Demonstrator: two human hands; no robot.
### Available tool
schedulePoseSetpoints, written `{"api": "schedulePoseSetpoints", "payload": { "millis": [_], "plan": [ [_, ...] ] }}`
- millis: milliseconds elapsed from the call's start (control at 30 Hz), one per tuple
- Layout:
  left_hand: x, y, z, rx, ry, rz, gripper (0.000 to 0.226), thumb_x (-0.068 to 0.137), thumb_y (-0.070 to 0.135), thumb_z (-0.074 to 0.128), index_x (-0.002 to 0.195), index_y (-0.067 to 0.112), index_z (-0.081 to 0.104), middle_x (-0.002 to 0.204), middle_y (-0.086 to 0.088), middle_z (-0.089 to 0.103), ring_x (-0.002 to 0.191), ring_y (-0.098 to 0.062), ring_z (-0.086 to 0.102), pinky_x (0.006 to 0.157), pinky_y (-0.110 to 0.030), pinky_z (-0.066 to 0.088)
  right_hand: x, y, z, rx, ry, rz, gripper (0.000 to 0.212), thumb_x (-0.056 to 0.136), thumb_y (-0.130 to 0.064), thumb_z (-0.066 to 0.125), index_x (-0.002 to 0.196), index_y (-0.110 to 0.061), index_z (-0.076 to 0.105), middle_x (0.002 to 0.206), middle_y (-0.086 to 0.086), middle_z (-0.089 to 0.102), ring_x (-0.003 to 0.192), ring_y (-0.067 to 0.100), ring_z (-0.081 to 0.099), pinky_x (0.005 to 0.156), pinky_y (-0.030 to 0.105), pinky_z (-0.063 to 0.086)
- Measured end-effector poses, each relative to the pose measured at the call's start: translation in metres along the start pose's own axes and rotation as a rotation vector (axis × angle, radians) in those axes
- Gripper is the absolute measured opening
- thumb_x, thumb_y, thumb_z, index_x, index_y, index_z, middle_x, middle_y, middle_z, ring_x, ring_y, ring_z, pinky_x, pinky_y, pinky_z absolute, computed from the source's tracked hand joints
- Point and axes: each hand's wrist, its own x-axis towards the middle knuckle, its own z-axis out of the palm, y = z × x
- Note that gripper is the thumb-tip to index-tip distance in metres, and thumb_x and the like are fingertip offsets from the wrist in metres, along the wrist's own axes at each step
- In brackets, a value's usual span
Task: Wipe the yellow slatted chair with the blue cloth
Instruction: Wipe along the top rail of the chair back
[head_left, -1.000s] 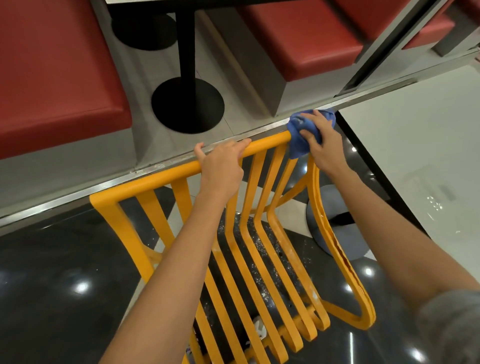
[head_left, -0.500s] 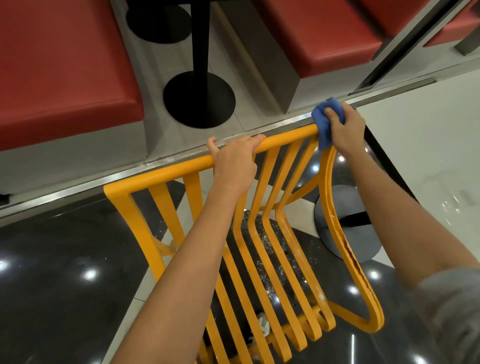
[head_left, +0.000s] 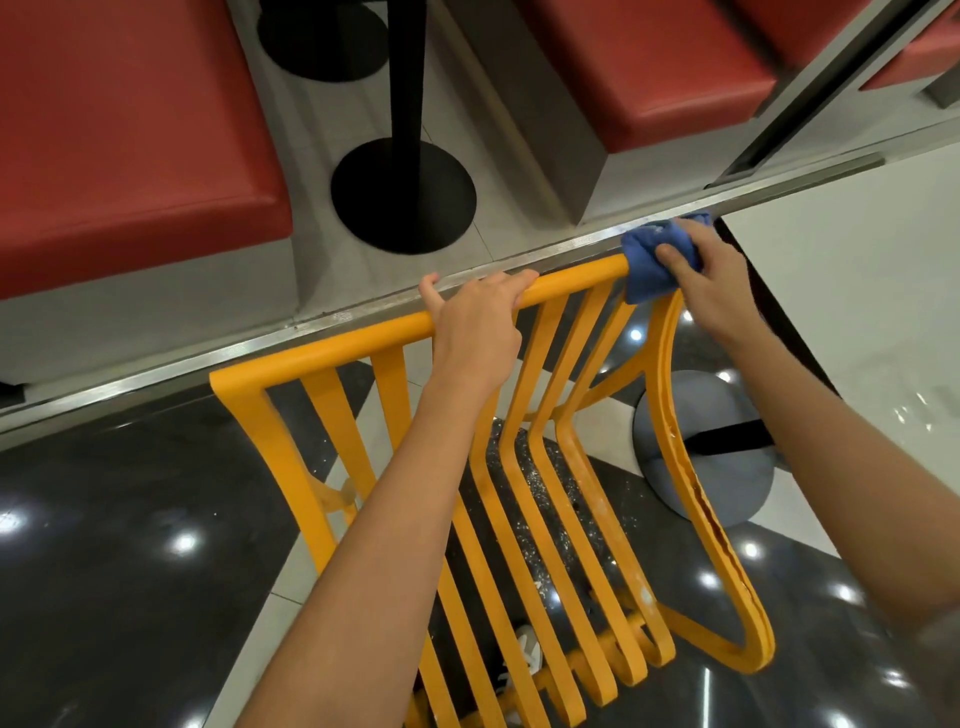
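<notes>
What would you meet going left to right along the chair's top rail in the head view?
Bare yellow corner of the yellow slatted chair → left hand gripping the rail → blue cloth → right hand pressing it.

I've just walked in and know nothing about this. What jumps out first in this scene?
The bright yellow slatted chair fills the middle, seen from above over a glossy dark floor. At its top rail's right corner, the right hand presses a bunched blue cloth on the rail, while the left hand grips the rail mid-span. Red bench seats line the top.
</notes>
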Motion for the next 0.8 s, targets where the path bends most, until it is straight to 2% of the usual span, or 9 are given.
{"api": "schedulePoseSetpoints", "payload": {
  "millis": [67,167,300,367,500,600,700,733,800],
  "plan": [
    [0.000,0.001,0.000,-0.007,-0.005,-0.004,0.047,0.099,0.010,0.054,0.140,0.033,0.050,0.125,0.006,0.064,0.119,-0.017,0.056,0.118,-0.051,0.008,0.004,0.004,-0.002,-0.012,0.067,0.009,0.021,0.099,-0.019,0.052,0.113,-0.007,0.063,0.102,0.003,0.060,0.090,0.001,0.056,0.077,0.005,0.040],
    [0.000,0.001,0.000,0.002,-0.007,-0.007,0.047,0.099,0.011,0.054,0.140,0.033,0.050,0.124,0.006,0.064,0.119,-0.016,0.056,0.119,-0.052,0.009,0.034,-0.002,0.002,-0.137,0.008,0.094,0.024,0.098,-0.027,0.052,0.089,-0.006,0.061,0.082,0.009,0.057,0.079,0.020,0.051,0.066,0.026,0.036],
    [-0.001,0.001,0.000,0.002,-0.008,-0.001,0.047,0.099,0.012,0.054,0.140,0.034,0.049,0.125,0.006,0.064,0.120,-0.017,0.056,0.119,-0.052,0.009,0.026,-0.001,-0.007,-0.137,-0.149,-0.014,0.029,0.099,-0.027,0.051,0.101,-0.002,0.064,0.089,0.015,0.061,0.084,0.025,0.054,0.076,0.035,0.040],
    [0.000,0.001,0.000,0.004,-0.009,0.006,0.047,0.099,0.012,0.053,0.140,0.033,0.049,0.127,0.006,0.063,0.121,-0.017,0.055,0.118,-0.052,0.008,0.023,0.007,-0.018,-0.097,-0.127,-0.006,0.030,0.099,-0.028,0.050,0.110,-0.004,0.065,0.097,0.013,0.063,0.092,0.022,0.054,0.080,0.033,0.041],
    [0.000,0.000,0.000,0.018,-0.014,0.002,0.047,0.099,0.011,0.052,0.141,0.034,0.048,0.126,0.006,0.063,0.121,-0.017,0.055,0.119,-0.053,0.009,0.046,0.003,-0.017,-0.057,-0.076,0.260,0.018,0.099,-0.026,0.053,0.101,-0.013,0.064,0.092,0.009,0.056,0.088,0.019,0.049,0.064,0.025,0.037],
    [0.000,-0.001,0.002,0.021,-0.003,0.013,0.048,0.099,0.010,0.052,0.141,0.033,0.049,0.125,0.006,0.063,0.120,-0.017,0.055,0.118,-0.052,0.009,0.039,0.004,-0.013,-0.008,-0.152,0.156,0.021,0.097,-0.021,0.056,0.102,-0.004,0.066,0.087,0.009,0.059,0.082,0.014,0.053,0.066,0.021,0.038],
    [0.001,-0.001,0.001,0.026,-0.011,0.017,0.048,0.099,0.011,0.052,0.141,0.034,0.048,0.127,0.007,0.063,0.120,-0.016,0.055,0.119,-0.052,0.009,0.034,0.012,-0.017,0.126,-0.048,0.201,0.020,0.092,-0.029,0.054,0.097,-0.011,0.062,0.081,0.002,0.059,0.069,-0.008,0.055,0.066,0.014,0.040],
    [0.001,-0.001,0.001,0.025,-0.010,0.016,0.048,0.099,0.011,0.052,0.141,0.034,0.049,0.127,0.008,0.063,0.120,-0.016,0.055,0.119,-0.052,0.009,0.036,0.013,-0.015,0.125,0.004,0.223,0.022,0.091,-0.031,0.053,0.097,-0.012,0.062,0.084,0.004,0.059,0.071,-0.006,0.054,0.065,0.012,0.039],
    [0.000,-0.001,0.001,0.026,-0.005,0.013,0.048,0.099,0.011,0.052,0.141,0.034,0.049,0.126,0.008,0.063,0.119,-0.016,0.055,0.118,-0.052,0.009,0.036,0.013,-0.006,0.080,0.037,0.204,0.026,0.094,-0.026,0.054,0.103,-0.005,0.065,0.092,0.007,0.059,0.081,0.010,0.054,0.067,0.008,0.038]
  ]
}}
